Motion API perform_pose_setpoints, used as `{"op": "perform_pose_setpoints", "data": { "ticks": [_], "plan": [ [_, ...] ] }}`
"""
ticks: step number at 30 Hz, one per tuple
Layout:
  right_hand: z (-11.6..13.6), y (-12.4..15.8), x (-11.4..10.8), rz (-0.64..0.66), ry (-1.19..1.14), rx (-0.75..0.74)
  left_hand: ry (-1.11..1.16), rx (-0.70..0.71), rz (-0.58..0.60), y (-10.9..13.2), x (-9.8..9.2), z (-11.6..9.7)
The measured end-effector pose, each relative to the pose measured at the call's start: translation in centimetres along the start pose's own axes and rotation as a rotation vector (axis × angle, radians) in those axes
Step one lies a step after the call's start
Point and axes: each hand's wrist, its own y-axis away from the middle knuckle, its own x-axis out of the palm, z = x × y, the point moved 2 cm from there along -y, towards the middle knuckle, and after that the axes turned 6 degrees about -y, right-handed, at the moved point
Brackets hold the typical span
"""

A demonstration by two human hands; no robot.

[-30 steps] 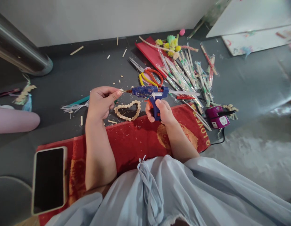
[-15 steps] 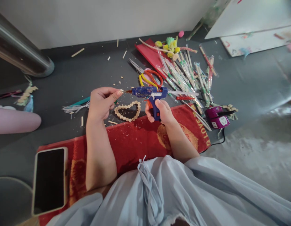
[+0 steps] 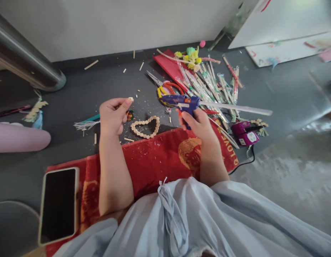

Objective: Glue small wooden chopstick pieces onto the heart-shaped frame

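My left hand (image 3: 114,115) pinches a small pale piece (image 3: 131,99) between thumb and fingertip; its exact kind is too small to make out. My right hand (image 3: 199,123) is wrapped around the handle of a blue glue gun (image 3: 181,101), whose nozzle points left. From the gun's rear a long clear glue stick (image 3: 237,107) sticks out to the right. Between my hands, a heart-shaped outline of small pale pieces (image 3: 145,134) lies at the edge of a red towel (image 3: 152,160). Scissors with orange and yellow handles (image 3: 161,85) lie partly behind the gun.
Several wrapped sticks (image 3: 205,85) and a red sheet (image 3: 168,66) lie beyond the gun. A purple power socket block (image 3: 242,132) with a black cord stands at right. On the left are a phone (image 3: 58,205), a metal post (image 3: 34,57) and white strands (image 3: 86,124).
The glue gun has moved right in my right hand, so its nozzle is now apart from the small piece. More glue stick shows behind it. My left hand has barely moved.
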Motion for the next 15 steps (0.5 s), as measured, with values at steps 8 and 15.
{"op": "perform_pose_setpoints", "data": {
  "ticks": [8,15],
  "plan": [
    [0.2,2.3,-5.5,-0.138,0.880,0.086,-0.045,-0.091,-0.062,-0.3,-0.4,0.3],
    [0.0,3.0,-6.3,0.053,0.998,0.115,-0.003,-0.144,-0.137,-0.2,-0.8,0.3]
  ]
}}
